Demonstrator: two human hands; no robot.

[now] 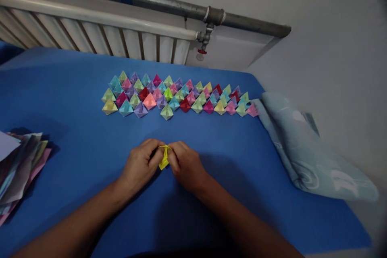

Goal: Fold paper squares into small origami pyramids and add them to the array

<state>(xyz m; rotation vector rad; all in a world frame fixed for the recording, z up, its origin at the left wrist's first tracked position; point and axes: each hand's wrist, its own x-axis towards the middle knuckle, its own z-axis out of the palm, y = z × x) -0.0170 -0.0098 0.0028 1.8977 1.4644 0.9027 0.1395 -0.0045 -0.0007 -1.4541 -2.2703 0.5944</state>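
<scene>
A small folded piece of yellow paper is pinched between both hands above the blue surface. My left hand grips its left side, fingers curled and thumb pressed near the top. On the other side, my right hand holds the paper's right edge with its fingers closed. The paper's lower end comes to a point between the hands. Beyond them, rows of small folded paper boats in many colours stand close together. A light green boat sits at the front of the rows, with a gap on its left.
A stack of coloured paper sheets lies at the left. A folded pale blue-green blanket rests along the right edge of the blue surface. Behind are a white radiator, a metal pipe and a red valve.
</scene>
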